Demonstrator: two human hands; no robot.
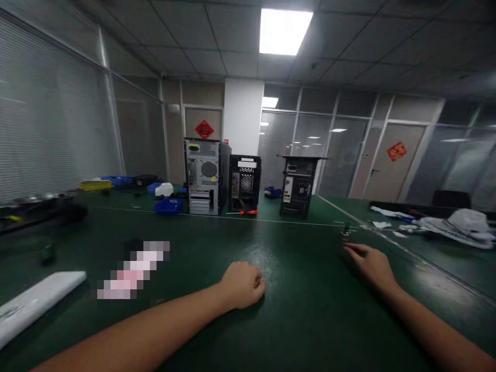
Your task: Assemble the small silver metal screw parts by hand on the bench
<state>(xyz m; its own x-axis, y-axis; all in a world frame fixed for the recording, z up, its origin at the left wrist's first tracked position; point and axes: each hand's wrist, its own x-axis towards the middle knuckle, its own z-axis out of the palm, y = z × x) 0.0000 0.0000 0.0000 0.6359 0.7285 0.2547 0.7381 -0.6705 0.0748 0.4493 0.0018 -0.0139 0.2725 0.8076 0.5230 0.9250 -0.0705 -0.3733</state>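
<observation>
Left hand (242, 285) curls, tabletop (298, 289) stretching toward right hand (371, 264), grip unclear, beside small piece (345, 233).

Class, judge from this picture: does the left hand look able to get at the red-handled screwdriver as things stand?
Probably yes, with a forward stretch: only green tabletop shows between the left hand and the red-handled screwdriver, and nothing covers it.

Classed as an office with a computer-repair bench. Evidenced by glass partitions (139, 124) with blinds (50, 113), panelled ceiling (182, 28), flat light panel (285, 32), green-topped table (298, 315), computer cases (245, 178), screwdriver (249, 212).
</observation>
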